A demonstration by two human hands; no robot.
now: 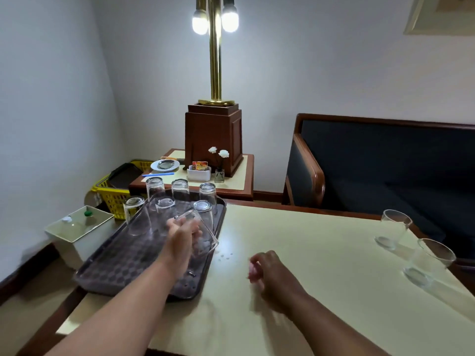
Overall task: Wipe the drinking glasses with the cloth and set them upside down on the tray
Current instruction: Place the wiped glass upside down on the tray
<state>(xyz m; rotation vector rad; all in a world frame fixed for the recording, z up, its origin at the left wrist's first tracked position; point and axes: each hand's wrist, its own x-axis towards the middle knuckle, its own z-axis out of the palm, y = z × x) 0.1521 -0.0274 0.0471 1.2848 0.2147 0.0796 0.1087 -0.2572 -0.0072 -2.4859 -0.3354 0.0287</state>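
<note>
My left hand (183, 236) grips a clear drinking glass (203, 233), tilted mouth-down over the right side of the dark tray (123, 271). Several glasses stand upside down at the tray's far end, among them one at the back left (155, 187) and one at the back right (208, 192). My right hand (267, 271) is curled over the cream table and holds a small pinkish cloth (253, 272), blurred and mostly hidden in the fingers. Two upright glasses, one farther (393, 228) and one nearer (429, 262), stand at the table's right edge.
Behind the tray stands a side table (231, 186) with a lamp base, a white dish, a sachet holder and a flower vase. A yellow basket (113, 195) and a white box (79, 229) sit to the left. A dark blue armchair (385, 165) is at the right.
</note>
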